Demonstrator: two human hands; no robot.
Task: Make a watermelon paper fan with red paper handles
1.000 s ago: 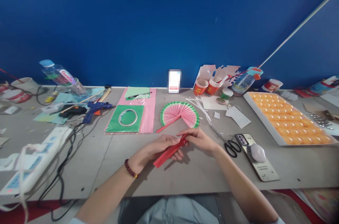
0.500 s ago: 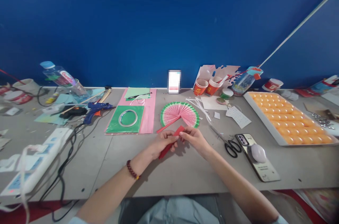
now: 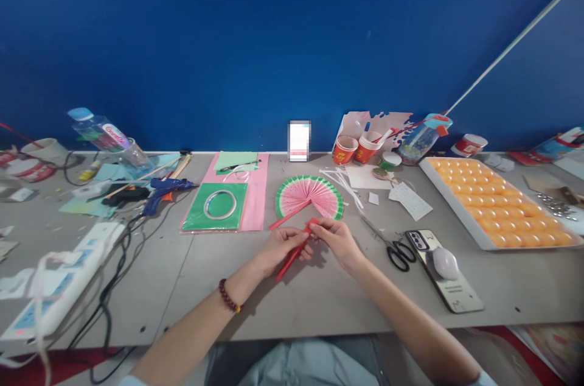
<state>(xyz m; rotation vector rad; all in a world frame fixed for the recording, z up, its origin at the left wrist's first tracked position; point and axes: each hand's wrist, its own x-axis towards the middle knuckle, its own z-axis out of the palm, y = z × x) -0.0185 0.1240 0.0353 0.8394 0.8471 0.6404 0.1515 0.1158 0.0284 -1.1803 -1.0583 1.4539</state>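
Observation:
A narrow red paper strip (image 3: 291, 263) slants between my hands above the table. My left hand (image 3: 281, 247) is closed round its middle, with the lower end sticking out below the fingers. At the upper end, the thumb and fingers of my right hand (image 3: 332, 238) pinch the paper. Just beyond my hands lies a round pleated paper fan (image 3: 298, 191), pink with dark specks and a green rim, spread on the table. A red strip (image 3: 288, 215) runs along one edge of the fan's open gap.
Black-handled scissors (image 3: 400, 255) and a phone (image 3: 449, 288) with a white mouse (image 3: 444, 263) lie right. Beyond stands a tray of orange balls (image 3: 497, 203). Left are green paper (image 3: 223, 224), a tape roll (image 3: 208, 206), a blue glue gun (image 3: 164, 190) and a power strip (image 3: 73, 276).
The red strip has turned and now looks narrower, its lower end reaching slightly further down. My left fingers have shifted a little along it; the fan has not moved.

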